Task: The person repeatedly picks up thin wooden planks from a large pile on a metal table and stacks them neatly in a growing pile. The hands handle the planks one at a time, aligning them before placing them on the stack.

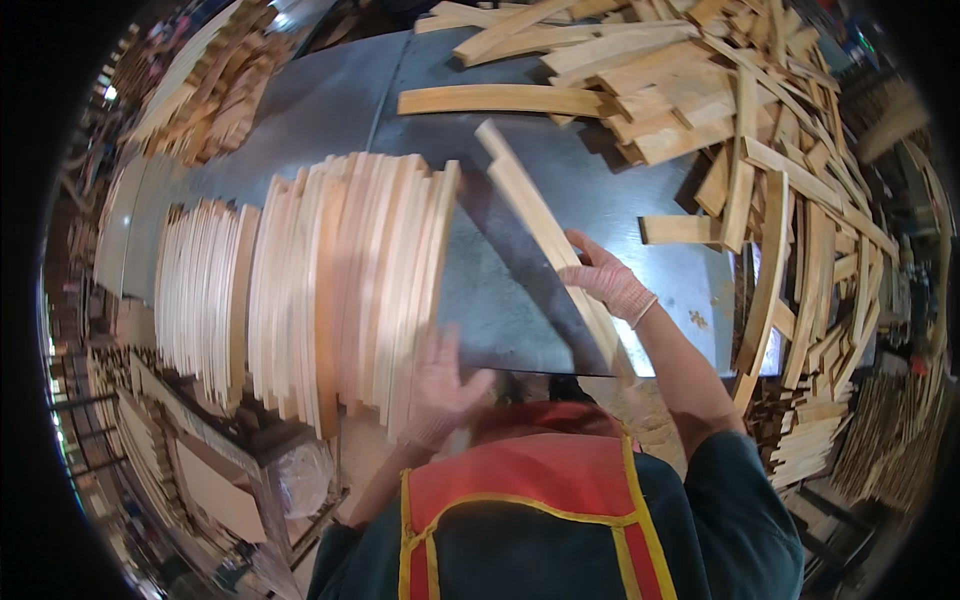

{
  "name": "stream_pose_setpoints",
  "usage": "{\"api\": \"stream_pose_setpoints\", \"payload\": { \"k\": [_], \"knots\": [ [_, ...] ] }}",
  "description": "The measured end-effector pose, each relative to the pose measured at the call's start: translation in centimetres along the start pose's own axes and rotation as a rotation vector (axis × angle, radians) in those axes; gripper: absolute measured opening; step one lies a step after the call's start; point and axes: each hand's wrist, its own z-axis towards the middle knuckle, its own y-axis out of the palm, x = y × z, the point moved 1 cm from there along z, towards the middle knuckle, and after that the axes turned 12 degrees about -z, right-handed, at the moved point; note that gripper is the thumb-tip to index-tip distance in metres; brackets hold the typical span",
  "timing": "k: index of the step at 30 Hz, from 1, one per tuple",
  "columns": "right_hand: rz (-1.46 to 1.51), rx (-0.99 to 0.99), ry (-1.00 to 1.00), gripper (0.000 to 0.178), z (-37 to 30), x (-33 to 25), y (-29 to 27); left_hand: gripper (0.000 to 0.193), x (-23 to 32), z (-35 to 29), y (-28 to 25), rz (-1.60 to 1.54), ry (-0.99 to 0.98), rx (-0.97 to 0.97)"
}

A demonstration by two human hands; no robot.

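Note:
In a light glove, my right hand [608, 279] is closed around a long wooden strip [540, 222], which slants from the far middle toward the table's near edge. The strip's far end looks doubled, so it may be two pieces together. Smeared a little by motion, my left hand [445, 385] has its fingers stretched out and thumb apart, holding nothing. It is at the near right end of a row of wooden strips [350, 270] standing side by side on the dark metal table [500, 310]. Whether it touches the row, I cannot tell.
A loose heap of wooden pieces [680, 90] covers the far right of the table and continues down its right side. Another row of strips [200, 290] stands at the left. More stacked wood [205, 90] lies far left. A wooden frame [215, 450] stands below left.

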Motion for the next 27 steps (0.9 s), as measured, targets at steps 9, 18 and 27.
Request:
{"api": "stream_pose_setpoints", "payload": {
  "k": [9,18,27],
  "knots": [
    [0.984,0.18,0.193,0.039,3.9,-0.6,10.5,0.042,-0.5,1.8,-0.7,-1.257,-0.43,-0.154],
    [0.839,0.166,0.323,0.036,1.7,3.0,12.0,0.036,-2.0,0.2,-3.7,-0.156,-0.298,0.034],
    [0.627,0.023,0.137,0.047,-0.8,0.5,9.6,0.08,-3.7,1.3,0.7,0.611,0.002,0.202]
  ]
}}
